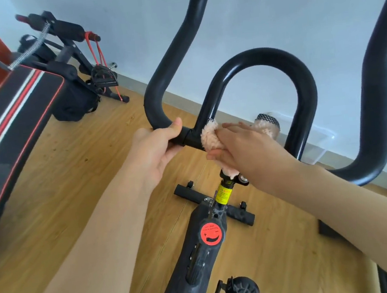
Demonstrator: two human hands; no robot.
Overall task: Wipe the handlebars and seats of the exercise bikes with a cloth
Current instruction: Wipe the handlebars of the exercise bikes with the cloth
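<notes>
The exercise bike's black handlebar (257,56) fills the middle of the head view, with a centre loop and two outer arms curving up. My left hand (157,150) grips the left arm of the bar just left of the centre joint, thumb on top. My right hand (243,150) holds a fluffy pink cloth (210,135) against the base of the loop, where the cross bar meets it. Part of the cloth hangs down over the stem, and another bit shows beyond my fingers. The bike's frame with its red resistance knob (211,234) runs down toward me. No seat is in view.
A black bench with red and white stripes (14,112) stands at the left. Another black exercise machine with red bands (75,53) is behind it by the wall. The floor is wood. The bike's front foot bar (214,203) and a pedal (244,291) lie below.
</notes>
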